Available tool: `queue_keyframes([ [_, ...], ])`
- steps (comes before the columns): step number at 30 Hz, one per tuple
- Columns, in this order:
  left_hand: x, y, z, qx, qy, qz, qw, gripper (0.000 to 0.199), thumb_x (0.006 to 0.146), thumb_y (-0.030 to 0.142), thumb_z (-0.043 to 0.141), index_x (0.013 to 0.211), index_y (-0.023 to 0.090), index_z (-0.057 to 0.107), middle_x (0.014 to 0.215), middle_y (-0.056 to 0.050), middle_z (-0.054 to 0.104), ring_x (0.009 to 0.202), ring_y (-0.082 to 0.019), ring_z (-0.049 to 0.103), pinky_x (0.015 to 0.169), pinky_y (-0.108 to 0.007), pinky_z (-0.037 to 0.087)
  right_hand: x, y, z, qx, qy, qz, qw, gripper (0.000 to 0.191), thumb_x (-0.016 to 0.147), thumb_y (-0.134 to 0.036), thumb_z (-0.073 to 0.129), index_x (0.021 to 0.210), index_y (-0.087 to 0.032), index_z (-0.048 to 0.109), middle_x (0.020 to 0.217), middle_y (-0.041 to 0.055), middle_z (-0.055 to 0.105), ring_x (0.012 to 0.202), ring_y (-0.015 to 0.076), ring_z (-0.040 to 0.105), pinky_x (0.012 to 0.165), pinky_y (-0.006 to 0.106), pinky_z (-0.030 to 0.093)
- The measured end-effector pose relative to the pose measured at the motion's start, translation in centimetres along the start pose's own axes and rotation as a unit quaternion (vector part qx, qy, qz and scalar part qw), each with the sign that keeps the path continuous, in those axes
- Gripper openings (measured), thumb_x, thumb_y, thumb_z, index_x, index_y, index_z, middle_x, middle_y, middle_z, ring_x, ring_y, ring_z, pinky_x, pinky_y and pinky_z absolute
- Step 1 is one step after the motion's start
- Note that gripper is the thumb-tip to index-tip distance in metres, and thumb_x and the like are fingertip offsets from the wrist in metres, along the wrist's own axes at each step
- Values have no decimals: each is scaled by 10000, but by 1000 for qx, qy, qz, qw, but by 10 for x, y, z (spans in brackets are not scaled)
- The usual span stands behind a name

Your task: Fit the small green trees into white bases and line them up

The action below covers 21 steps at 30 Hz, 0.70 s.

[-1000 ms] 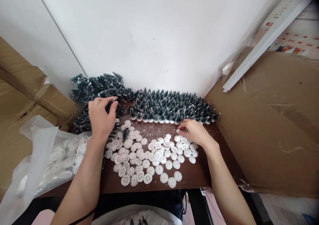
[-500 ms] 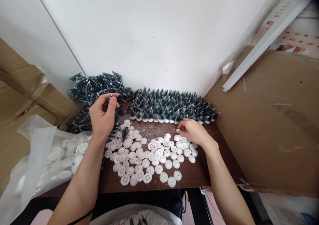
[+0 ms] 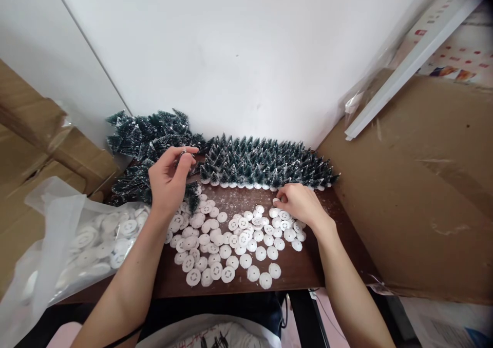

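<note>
My left hand (image 3: 171, 176) is raised over the left side of the table, thumb and fingers pinched round a small green tree whose frosted tip shows between them. Beside it lies a heap of loose frosted trees (image 3: 148, 132). Down at the table, my right hand (image 3: 296, 200) has its fingers closed at a white disc (image 3: 276, 202) near the upper right of the scattered discs (image 3: 245, 239). Just behind my right hand stand rows of small green trees (image 3: 254, 158) on white round bases.
A clear plastic bag of white discs (image 3: 103, 240) lies at the left edge of the brown table (image 3: 300, 273). Cardboard boxes stand at the left (image 3: 34, 148) and right (image 3: 423, 184). A white wall (image 3: 231, 55) rises behind.
My left hand has moved a little to the right with the small tree. My right hand has stayed almost still at the disc.
</note>
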State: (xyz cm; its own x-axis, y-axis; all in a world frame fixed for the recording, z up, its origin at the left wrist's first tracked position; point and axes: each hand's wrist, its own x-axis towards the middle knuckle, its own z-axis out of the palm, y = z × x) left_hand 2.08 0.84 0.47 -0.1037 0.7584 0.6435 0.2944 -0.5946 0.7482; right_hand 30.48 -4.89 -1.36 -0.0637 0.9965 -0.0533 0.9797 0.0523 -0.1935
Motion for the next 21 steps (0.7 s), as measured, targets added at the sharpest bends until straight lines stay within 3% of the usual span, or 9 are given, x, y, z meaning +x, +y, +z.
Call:
queue_keyframes([
  [8, -9, 0, 9, -11, -61, 26, 998, 195, 935, 352, 553, 979, 251, 714, 911, -28, 614, 749, -136, 546, 605, -269, 437, 2, 0, 1, 10, -6, 15, 1000, 98, 804, -282, 651, 812, -197, 699, 879, 53, 723, 767, 197, 652, 578, 268, 335],
  [14, -9, 0, 11, -21, -72, 55, 996, 165, 936, 287, 564, 974, 254, 721, 913, -12, 610, 796, -131, 561, 702, -280, 474, 0, -2, 0, -3, 6, 24, 1000, 97, 818, -298, 664, 830, -211, 705, 897, 35, 727, 779, 190, 651, 580, 257, 320],
  [21, -10, 1, 11, -14, -84, 65, 994, 163, 939, 261, 560, 987, 253, 716, 912, -9, 613, 793, -129, 568, 696, -283, 461, 0, -1, 1, -13, 2, 24, 1000, 118, 829, -307, 659, 837, -212, 728, 882, 39, 735, 772, 198, 657, 580, 265, 322],
])
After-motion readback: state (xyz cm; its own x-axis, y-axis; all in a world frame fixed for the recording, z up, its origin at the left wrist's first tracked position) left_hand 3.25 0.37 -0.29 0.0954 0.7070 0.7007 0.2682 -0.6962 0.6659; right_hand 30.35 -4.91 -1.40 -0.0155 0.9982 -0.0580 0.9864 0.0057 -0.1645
